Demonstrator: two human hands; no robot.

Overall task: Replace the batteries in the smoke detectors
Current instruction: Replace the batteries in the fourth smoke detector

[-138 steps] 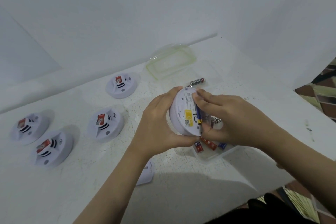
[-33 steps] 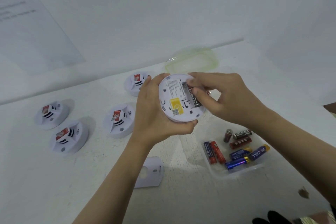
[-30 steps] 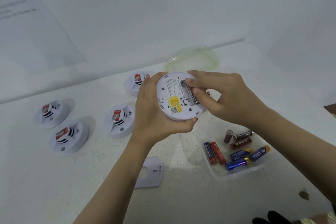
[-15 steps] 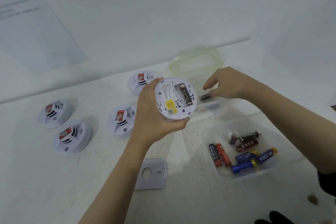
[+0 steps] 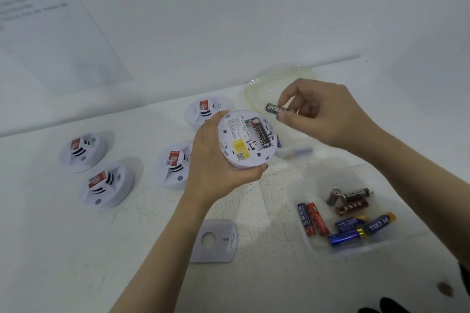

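My left hand (image 5: 212, 160) grips a round white smoke detector (image 5: 243, 145) above the table, its back facing me. One black battery (image 5: 260, 134) sits in its open compartment. Just up and to the right, my right hand (image 5: 320, 112) pinches a second black battery (image 5: 275, 109) by one end, a short gap from the detector. The detector's white cover plate (image 5: 215, 241) lies flat on the table below.
Several other white smoke detectors (image 5: 106, 185) (image 5: 82, 151) (image 5: 175, 164) (image 5: 203, 113) sit on the white table at left. A clear tray (image 5: 340, 248) with several loose batteries is at right. A clear lid (image 5: 277, 79) lies by the back wall.
My right hand left the detector's compartment, reached to the table behind it, picked up a black battery and has lifted it beside the detector. The left hand has kept hold.
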